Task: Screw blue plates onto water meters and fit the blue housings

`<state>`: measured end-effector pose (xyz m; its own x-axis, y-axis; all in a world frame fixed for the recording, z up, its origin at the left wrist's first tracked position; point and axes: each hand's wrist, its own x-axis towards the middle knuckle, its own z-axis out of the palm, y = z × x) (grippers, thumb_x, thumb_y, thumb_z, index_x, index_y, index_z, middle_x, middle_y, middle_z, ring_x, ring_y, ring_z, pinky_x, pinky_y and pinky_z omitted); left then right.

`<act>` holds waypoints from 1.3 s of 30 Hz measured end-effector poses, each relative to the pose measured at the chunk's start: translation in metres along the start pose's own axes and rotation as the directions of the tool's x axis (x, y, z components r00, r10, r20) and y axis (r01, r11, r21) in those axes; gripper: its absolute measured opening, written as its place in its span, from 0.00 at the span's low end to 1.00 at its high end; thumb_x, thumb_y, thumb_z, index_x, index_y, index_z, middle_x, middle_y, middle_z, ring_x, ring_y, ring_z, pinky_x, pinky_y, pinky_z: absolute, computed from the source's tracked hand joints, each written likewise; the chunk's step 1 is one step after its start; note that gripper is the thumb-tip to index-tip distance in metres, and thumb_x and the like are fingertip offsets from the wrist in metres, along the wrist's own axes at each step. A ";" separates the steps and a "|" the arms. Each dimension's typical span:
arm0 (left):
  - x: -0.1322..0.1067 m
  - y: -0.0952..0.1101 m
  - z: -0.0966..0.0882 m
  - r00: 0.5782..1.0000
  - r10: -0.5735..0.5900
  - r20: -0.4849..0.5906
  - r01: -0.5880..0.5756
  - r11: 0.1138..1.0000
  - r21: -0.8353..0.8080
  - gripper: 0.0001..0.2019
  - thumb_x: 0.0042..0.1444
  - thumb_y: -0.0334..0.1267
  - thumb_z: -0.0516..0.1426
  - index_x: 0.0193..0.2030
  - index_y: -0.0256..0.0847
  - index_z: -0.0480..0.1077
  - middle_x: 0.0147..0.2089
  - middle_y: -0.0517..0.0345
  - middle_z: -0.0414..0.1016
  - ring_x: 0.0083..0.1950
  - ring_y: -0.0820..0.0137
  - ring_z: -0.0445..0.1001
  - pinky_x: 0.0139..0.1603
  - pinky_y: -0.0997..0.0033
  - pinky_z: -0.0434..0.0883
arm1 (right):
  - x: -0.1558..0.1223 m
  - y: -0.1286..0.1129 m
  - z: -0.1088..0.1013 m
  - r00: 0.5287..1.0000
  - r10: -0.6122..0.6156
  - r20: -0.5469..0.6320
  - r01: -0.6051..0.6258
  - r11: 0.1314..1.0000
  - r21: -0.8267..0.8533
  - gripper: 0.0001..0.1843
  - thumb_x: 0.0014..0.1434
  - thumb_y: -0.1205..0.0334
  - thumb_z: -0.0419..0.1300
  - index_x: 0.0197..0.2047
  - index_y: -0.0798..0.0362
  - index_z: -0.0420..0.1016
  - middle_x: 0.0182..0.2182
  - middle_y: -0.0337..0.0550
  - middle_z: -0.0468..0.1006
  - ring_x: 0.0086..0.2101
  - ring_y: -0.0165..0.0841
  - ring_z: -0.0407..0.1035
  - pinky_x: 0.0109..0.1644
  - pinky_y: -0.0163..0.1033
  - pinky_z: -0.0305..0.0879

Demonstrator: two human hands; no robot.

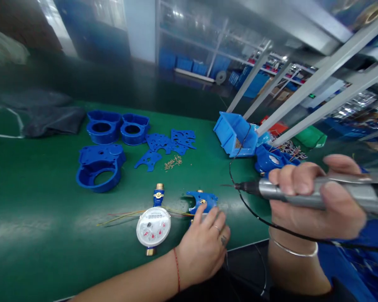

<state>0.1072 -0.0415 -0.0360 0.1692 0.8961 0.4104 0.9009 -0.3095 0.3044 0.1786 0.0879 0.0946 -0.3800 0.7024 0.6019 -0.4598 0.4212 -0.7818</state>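
My right hand (315, 197) is wrapped around a grey electric screwdriver (290, 189), its thin bit pointing left above the table. My left hand (206, 243) is closed over a second water meter, mostly hidden under the fingers, near the table's front edge. A flat blue bracket plate (210, 200) with a brass-coloured screw or fitting shows at the fingertips. To the left lies a water meter (153, 226) with a white dial, brass threaded ends and thin coloured wires. Small copper-coloured screws (173, 162) lie in a loose pile behind it.
Blue plastic housings (101, 167) and flat blue plates (166, 141) lie at the back left of the green table (44, 201). A blue bin (236, 134) stands at the back right beside metal posts (252, 79). A black cable (258, 218) crosses near the screwdriver. Dark cloth (53, 115) lies far left.
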 end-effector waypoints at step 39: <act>-0.086 -0.117 -0.077 0.656 -0.690 -0.305 0.667 0.720 -0.194 0.09 0.58 0.45 0.55 0.39 0.46 0.74 0.40 0.58 0.77 0.42 0.66 0.76 0.43 0.70 0.72 | 0.025 0.179 0.011 0.952 0.157 -0.261 -0.108 0.975 0.192 0.11 0.48 0.61 0.63 0.34 0.51 0.65 0.17 0.29 0.67 0.19 0.26 0.62 0.27 0.35 0.62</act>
<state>-0.0440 -0.1069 -0.0409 -0.6326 0.7047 0.3212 0.6834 0.3129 0.6596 0.0782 0.1745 -0.0290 -0.2249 0.8849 0.4078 -0.5617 0.2242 -0.7964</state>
